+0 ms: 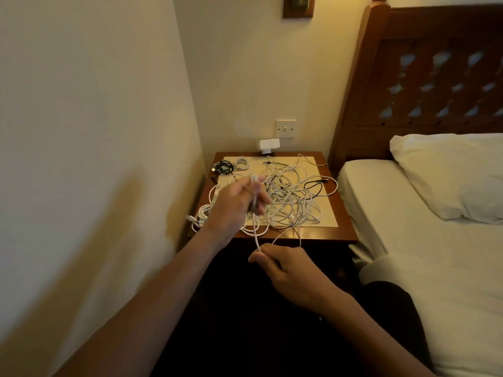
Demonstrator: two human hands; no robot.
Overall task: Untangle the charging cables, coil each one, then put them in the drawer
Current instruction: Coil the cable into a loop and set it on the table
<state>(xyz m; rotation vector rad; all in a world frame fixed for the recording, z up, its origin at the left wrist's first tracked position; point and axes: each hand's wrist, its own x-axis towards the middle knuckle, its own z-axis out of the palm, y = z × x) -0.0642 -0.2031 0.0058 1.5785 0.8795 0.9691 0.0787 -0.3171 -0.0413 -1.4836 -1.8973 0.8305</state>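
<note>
A tangle of white and black charging cables lies on a wooden bedside table. My left hand is raised over the table's left part and grips loops of a white cable. That cable runs down to my right hand, which pinches it in front of the table's near edge. A coiled black cable and a coiled white cable lie at the back left. Another white coil lies at the left edge. The drawer front below the table is dark and hard to make out.
A pale mat covers the tabletop. A white device stands at the back under a wall switch. A wall is close on the left. A bed with a pillow and wooden headboard is on the right.
</note>
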